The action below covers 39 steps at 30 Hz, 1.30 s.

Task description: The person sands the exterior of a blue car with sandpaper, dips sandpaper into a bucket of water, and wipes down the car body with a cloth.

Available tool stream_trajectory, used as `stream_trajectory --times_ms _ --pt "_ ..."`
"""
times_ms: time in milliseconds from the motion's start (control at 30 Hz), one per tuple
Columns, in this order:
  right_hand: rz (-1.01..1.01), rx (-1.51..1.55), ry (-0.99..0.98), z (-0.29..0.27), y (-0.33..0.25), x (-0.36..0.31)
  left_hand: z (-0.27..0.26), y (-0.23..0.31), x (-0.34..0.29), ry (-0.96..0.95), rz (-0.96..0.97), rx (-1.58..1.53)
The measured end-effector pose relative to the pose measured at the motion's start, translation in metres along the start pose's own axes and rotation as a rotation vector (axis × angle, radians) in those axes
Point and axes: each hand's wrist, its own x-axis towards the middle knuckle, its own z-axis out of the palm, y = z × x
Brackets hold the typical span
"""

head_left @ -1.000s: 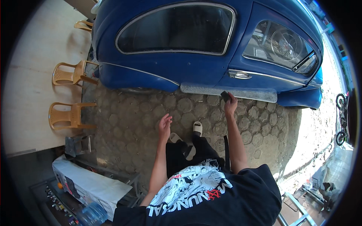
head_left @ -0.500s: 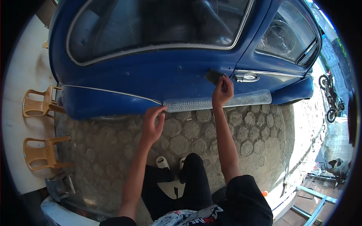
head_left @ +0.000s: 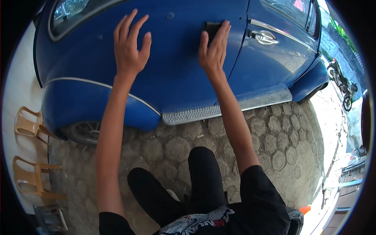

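A blue car [head_left: 172, 70] with a rounded rear fender fills the space in front of me. My right hand [head_left: 214, 49] presses a dark, flat rectangular pad [head_left: 212, 28] to the side panel, just left of the door seam; I cannot tell exactly what kind of pad it is. To the left, my left hand [head_left: 131, 51] has its fingers spread and holds nothing. It hovers at the panel above the fender, and whether it touches the paint is unclear. The chrome door handle [head_left: 264, 37] sits to the right of my right hand.
A ribbed metal running board [head_left: 196, 114] juts out low along the car. Two tan plastic chairs [head_left: 29, 178] stand at the left by a pale wall. Hexagonal paving [head_left: 180, 149] lies underfoot. A motorcycle [head_left: 342, 84] is parked far right, and a tyre [head_left: 294, 221] lies behind my right side.
Both hands have reached up and forward over the car's side, the left opening flat above the fender. The pad is now against the panel under my right hand. My legs have bent closer.
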Motion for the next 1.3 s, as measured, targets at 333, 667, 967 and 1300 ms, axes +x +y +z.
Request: stream_trajectory --times_ms 333,667,967,1300 --pt "0.049 -0.215 -0.025 0.004 0.023 0.074 0.039 -0.019 -0.026 -0.12 -0.031 0.319" --pt "-0.288 -0.305 -0.271 0.03 -0.005 -0.107 0.036 -0.018 -0.023 -0.148 -0.038 0.342" --pt "-0.004 -0.355 -0.081 -0.001 0.052 0.056 0.039 -0.019 -0.025 -0.127 -0.067 0.318" --pt "-0.559 -0.612 -0.386 0.042 -0.004 -0.135 0.038 -0.02 -0.024 -0.11 -0.022 0.315"
